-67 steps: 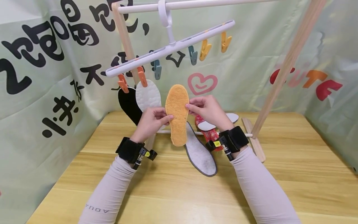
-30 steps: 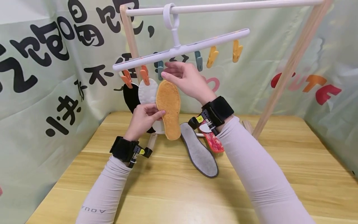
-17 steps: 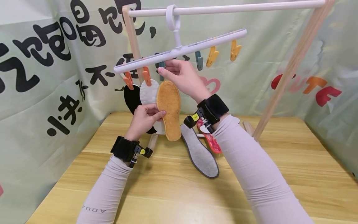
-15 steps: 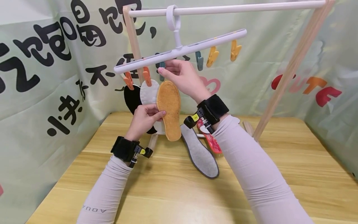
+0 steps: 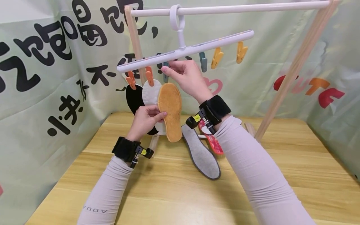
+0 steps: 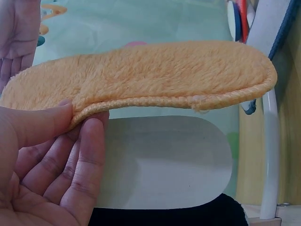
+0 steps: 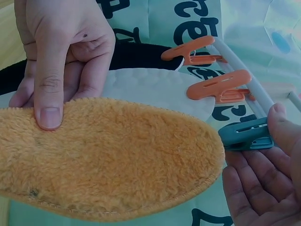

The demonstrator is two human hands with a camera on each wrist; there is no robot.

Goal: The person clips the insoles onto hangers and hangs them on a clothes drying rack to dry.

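Observation:
My left hand [image 5: 146,120] pinches a fuzzy orange insole [image 5: 170,103] by its side edge, thumb on the front face. The insole stands upright, its wide end just below a teal clothespin [image 7: 247,134]. That clothespin hangs from the white hanger [image 5: 185,51], and my right hand [image 5: 189,75] pinches its upper end between thumb and fingers. In the right wrist view the insole's tip is at the clothespin's lower end; whether it lies between the jaws I cannot tell. To the left, orange clothespins [image 7: 221,87] hold a white insole [image 5: 152,92] and a black insole [image 5: 134,98].
A second teal clothespin [image 5: 203,62] and two yellow clothespins [image 5: 217,58] hang on the hanger's right half. On the wooden table [image 5: 168,190] lie a grey insole [image 5: 201,153] and a red patterned insole [image 5: 215,143]. A wooden rack [image 5: 295,72] carries the hanger.
My right hand has let go of the orange insole and moved up to the teal clothespin, which it now pinches. The left hand has shifted the insole slightly left. Lately both hands barely move.

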